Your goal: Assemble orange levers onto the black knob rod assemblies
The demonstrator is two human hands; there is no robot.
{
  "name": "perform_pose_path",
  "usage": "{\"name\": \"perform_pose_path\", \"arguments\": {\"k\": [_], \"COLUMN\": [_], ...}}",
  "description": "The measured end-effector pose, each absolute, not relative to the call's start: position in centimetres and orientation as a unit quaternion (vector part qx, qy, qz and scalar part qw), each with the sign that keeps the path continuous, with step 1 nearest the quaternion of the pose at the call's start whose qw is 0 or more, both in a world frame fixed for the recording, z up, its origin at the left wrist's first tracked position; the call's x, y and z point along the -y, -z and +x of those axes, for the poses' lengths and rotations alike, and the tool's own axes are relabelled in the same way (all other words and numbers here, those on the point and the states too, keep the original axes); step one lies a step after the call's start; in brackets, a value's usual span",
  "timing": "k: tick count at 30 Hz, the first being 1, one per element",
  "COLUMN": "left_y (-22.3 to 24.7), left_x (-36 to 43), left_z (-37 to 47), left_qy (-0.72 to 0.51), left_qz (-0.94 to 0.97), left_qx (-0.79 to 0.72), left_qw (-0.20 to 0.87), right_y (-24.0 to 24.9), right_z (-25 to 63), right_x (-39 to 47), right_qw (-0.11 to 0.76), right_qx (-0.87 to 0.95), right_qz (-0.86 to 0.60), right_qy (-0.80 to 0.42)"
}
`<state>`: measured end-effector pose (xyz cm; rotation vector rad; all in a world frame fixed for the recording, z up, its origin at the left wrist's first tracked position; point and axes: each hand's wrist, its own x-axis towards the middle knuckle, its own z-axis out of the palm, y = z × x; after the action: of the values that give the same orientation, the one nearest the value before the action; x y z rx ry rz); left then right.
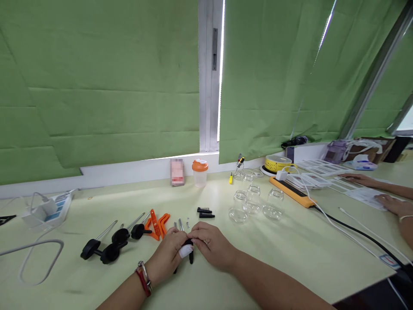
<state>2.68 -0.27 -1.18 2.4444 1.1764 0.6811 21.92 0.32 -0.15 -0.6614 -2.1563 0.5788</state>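
Note:
My left hand [171, 249] and my right hand [213, 246] meet fingertip to fingertip at the table's front. Between them a small black part [188, 242] is pinched, mostly hidden by the fingers. White wrapping [186, 250] covers my left thumb. Under the hands lie two slim tools with metal shafts [181, 224] and black handles [191, 257]. Just beyond are tiny clear bits [187, 223] and two black pieces with springs [205, 212]. To the left lie orange plastic clamp-like pieces [155, 224] and several black round-headed parts with metal rods [90, 249].
Glass jars [238, 211] stand right of centre. Behind are an orange-lidded cup [200, 174] and a yellow round case [277, 163]. An orange power strip [292, 192] and cables run right, near another person's hands [392, 204] on papers. A white power strip [60, 211] sits left.

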Motion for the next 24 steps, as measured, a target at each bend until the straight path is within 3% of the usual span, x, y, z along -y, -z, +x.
{"name": "perform_pose_path", "arguments": {"k": [24], "left_y": [0.86], "left_x": [0.32], "left_z": [2.62], "left_qy": [-0.253], "left_qz": [0.841], "left_qx": [-0.437], "left_qw": [0.193], "right_y": [1.13], "right_z": [21.88], "right_x": [-0.59], "right_qw": [0.36], "right_qx": [0.842], "right_qz": [-0.297], "right_qy": [-0.27]}}
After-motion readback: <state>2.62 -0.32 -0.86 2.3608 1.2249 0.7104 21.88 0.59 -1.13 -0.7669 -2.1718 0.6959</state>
